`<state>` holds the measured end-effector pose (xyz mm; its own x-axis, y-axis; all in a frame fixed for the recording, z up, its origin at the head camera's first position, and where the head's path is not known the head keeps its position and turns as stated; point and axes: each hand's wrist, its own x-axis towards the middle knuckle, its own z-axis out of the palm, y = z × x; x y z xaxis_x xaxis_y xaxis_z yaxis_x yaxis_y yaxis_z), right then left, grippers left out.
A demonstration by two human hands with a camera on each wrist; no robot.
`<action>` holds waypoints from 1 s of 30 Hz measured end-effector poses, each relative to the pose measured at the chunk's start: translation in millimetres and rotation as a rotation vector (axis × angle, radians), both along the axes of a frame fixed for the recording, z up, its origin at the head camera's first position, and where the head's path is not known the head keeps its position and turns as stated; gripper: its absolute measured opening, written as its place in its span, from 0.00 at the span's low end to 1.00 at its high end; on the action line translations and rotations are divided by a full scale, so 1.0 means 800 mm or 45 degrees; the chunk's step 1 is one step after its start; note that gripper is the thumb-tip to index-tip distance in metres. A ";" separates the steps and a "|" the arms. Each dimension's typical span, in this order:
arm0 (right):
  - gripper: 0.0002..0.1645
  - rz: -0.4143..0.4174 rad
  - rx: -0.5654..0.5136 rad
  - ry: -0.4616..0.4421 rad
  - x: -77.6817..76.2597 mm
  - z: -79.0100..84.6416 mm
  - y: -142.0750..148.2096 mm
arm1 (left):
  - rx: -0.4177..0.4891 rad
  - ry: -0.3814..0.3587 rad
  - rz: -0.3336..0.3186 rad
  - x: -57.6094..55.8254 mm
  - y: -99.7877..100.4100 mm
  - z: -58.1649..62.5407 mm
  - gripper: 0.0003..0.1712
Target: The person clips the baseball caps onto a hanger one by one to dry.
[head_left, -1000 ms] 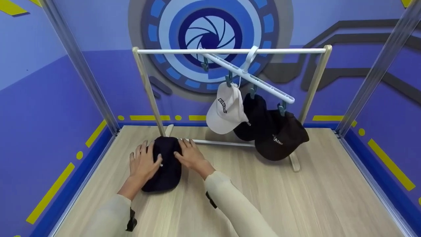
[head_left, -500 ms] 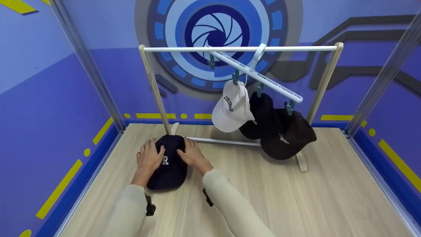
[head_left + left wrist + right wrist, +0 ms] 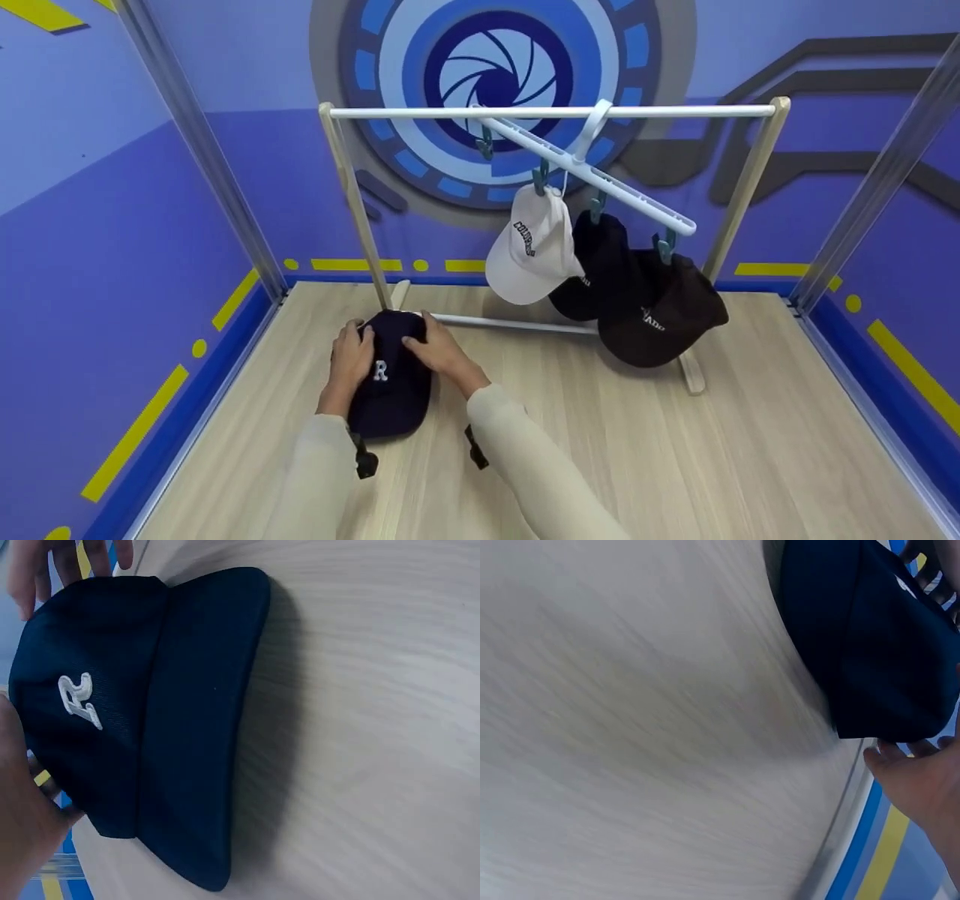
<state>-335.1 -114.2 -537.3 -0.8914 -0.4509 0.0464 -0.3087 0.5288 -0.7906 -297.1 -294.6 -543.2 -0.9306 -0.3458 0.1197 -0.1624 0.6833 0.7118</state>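
Note:
A dark navy baseball cap (image 3: 391, 405) with a white letter R faces me at the left of the table, brim towards me. My left hand (image 3: 351, 360) holds its left side, thumb on the front of the crown. On the opposite side my right hand (image 3: 442, 352) grips the crown, thumb in front and fingers partly hidden behind. In the left wrist view the brim (image 3: 199, 705) casts a shadow on the table; whether the cap touches the wood I cannot tell. The right wrist view shows the crown (image 3: 900, 660) between both hands.
Behind the cap stands a rack with a white rail (image 3: 450, 112). From it hangs a white clip hanger (image 3: 622, 191), with a white cap (image 3: 529, 251), a black cap (image 3: 600, 247) and a dark brown cap (image 3: 660, 315) clipped on. One clip (image 3: 485, 142) at its far end holds nothing.
My left hand has moved right and closed in on the cap's side, uncovering the letter R. The right hand stays at the cap's right side. The head view has shifted slightly.

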 end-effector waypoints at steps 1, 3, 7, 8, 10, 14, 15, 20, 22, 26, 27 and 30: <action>0.43 -0.007 -0.018 -0.001 -0.001 0.001 0.001 | 0.007 0.012 0.009 -0.001 0.001 0.000 0.27; 0.42 -0.030 -0.054 -0.006 -0.001 0.004 0.003 | 0.008 0.021 0.016 -0.003 0.002 0.001 0.27; 0.38 -0.054 -0.089 0.023 0.000 0.003 0.006 | -0.027 0.000 0.015 -0.005 0.007 0.002 0.26; 0.36 -0.054 -0.092 0.037 0.001 0.001 0.007 | -0.038 -0.006 0.013 -0.005 0.008 0.002 0.26; 0.34 -0.051 -0.101 0.063 0.002 -0.003 0.010 | -0.047 -0.006 0.010 -0.004 0.011 0.001 0.24; 0.31 -0.049 -0.167 0.030 0.005 -0.010 0.017 | -0.069 0.031 0.005 -0.001 0.016 -0.001 0.21; 0.31 -0.046 -0.188 0.003 0.006 -0.011 0.019 | -0.073 0.045 0.003 -0.001 0.017 -0.001 0.20; 0.33 -0.020 -0.227 -0.090 0.012 -0.017 0.023 | -0.094 0.087 -0.005 0.006 0.019 0.001 0.18; 0.35 -0.014 -0.220 -0.091 0.013 -0.018 0.024 | -0.109 0.096 -0.008 0.008 0.020 0.004 0.18; 0.36 -0.010 -0.204 -0.077 0.014 -0.017 0.024 | -0.135 0.114 0.006 0.009 0.021 0.008 0.17; 0.35 -0.009 -0.199 -0.067 0.014 -0.016 0.023 | -0.142 0.119 0.008 0.009 0.021 0.009 0.16; 0.33 -0.009 -0.195 -0.030 0.015 -0.014 0.023 | -0.163 0.152 0.008 0.010 0.021 0.009 0.15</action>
